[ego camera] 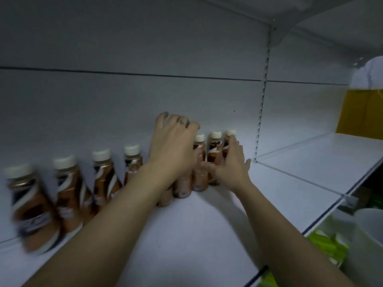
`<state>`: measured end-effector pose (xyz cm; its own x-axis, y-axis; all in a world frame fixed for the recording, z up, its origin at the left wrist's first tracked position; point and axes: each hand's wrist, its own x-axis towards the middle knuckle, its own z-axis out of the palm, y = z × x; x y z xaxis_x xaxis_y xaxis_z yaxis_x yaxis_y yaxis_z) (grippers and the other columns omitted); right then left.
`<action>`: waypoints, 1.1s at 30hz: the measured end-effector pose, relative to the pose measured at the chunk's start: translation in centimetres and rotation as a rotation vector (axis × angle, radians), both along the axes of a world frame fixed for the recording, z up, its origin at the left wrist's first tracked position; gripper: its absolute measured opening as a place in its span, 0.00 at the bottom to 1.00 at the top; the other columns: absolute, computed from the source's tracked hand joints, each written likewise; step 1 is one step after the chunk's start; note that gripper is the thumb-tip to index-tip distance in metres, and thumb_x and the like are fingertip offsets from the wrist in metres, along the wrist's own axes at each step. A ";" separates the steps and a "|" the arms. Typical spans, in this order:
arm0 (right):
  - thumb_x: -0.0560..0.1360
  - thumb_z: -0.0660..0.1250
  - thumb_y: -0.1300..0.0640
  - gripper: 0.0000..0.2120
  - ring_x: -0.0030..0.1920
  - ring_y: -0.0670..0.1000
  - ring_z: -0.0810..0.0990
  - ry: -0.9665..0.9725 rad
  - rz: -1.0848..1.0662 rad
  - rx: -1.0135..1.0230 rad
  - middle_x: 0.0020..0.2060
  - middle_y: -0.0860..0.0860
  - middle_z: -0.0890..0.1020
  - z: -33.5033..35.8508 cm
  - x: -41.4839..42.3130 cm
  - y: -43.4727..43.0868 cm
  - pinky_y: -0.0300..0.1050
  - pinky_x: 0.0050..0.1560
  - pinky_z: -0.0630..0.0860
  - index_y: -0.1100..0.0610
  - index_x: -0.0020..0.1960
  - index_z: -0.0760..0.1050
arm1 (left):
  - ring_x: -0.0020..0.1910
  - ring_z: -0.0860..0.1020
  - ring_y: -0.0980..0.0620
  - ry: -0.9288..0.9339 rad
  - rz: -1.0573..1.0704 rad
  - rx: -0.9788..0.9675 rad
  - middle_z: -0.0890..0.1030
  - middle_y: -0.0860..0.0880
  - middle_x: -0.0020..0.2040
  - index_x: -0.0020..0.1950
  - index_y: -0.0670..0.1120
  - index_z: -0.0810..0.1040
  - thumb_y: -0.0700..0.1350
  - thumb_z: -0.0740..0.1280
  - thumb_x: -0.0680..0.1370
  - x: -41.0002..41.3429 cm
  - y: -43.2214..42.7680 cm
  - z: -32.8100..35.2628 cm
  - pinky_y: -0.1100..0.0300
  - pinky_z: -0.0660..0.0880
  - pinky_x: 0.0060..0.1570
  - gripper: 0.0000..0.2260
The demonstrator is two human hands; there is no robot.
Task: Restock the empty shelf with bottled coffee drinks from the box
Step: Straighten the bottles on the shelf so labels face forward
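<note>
A white shelf runs along a white back wall. A thin metal post with little slots goes up that wall.

Left of the post, coffee bottles stand in a row against the wall. They are brown with pale caps. The ones farthest from the post look blurry. Three bottles stand closest to the post, side by side and upright.

The left hand is left of the post, in the middle of the row. It lies over the tops of some bottles and hides them. Its fingers bend down behind them. I cannot tell if it grips a bottle or only rests there.

The right hand is between the left hand and the post. Its fingers are straight and flat against the fronts of the three bottles. Its thumb sticks out toward the post. It holds nothing.

Just below the post, a clear divider crosses the shelf from back to front. Right of the post, far along the shelf, sits a yellow box. Also right of the post, but under the shelf, there are green packs and a white tub.
</note>
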<state>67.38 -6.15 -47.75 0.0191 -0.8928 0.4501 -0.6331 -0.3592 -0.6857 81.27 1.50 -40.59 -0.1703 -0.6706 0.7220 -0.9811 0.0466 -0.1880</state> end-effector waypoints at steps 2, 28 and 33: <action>0.65 0.73 0.38 0.52 0.78 0.54 0.51 0.036 0.043 -0.086 0.78 0.51 0.54 0.7 1.4 2.6 0.64 0.75 0.46 0.52 0.78 0.48 | 0.67 0.67 0.47 -0.001 0.042 0.034 0.75 0.48 0.64 0.68 0.52 0.71 0.57 0.68 0.72 1.8 2.5 0.4 0.49 0.49 0.71 0.25; 0.72 0.69 0.41 0.40 0.66 0.54 0.73 0.235 0.397 -0.219 0.69 0.51 0.72 1.9 22.3 15.8 0.50 0.60 0.73 0.49 0.77 0.53 | 0.41 0.78 0.58 0.855 0.142 0.235 0.77 0.58 0.47 0.56 0.57 0.67 0.64 0.74 0.65 23.4 18.0 -12.2 0.55 0.79 0.40 0.27; 0.72 0.70 0.40 0.46 0.68 0.54 0.72 0.275 0.348 -0.241 0.72 0.51 0.68 0.7 22.3 16.6 0.52 0.60 0.73 0.49 0.78 0.45 | 0.41 0.77 0.60 0.843 0.193 0.248 0.77 0.58 0.48 0.55 0.57 0.66 0.66 0.74 0.61 23.5 17.4 -12.5 0.55 0.79 0.41 0.29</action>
